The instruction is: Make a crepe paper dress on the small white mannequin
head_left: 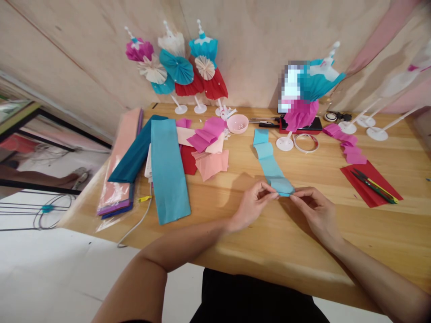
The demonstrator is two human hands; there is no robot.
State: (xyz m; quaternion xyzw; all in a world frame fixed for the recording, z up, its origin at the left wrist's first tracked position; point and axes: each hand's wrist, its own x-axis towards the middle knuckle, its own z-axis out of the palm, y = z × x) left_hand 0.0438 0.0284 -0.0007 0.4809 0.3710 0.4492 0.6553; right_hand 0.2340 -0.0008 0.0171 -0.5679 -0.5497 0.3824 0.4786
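Note:
A light blue strip of crepe paper [271, 167] runs toward me across the wooden table, its far end slightly curled. At its near end a narrow fold shows. My left hand [254, 202] pinches the left corner of that fold between thumb and fingers. On the opposite corner, my right hand [314, 211] is closed in the same kind of pinch. Beyond the strip stands a small white dress form [325, 69] wearing a blue paper bodice and a magenta paper skirt.
Folded blue crepe paper [171, 175] and a plastic-wrapped paper stack [117, 166] lie left. A pink bowl [237, 124] and a roll of tape [305, 143] sit behind. Thread snips [373, 185] rest on red paper [358, 181] at right. Dressed forms [178, 67] line the wall.

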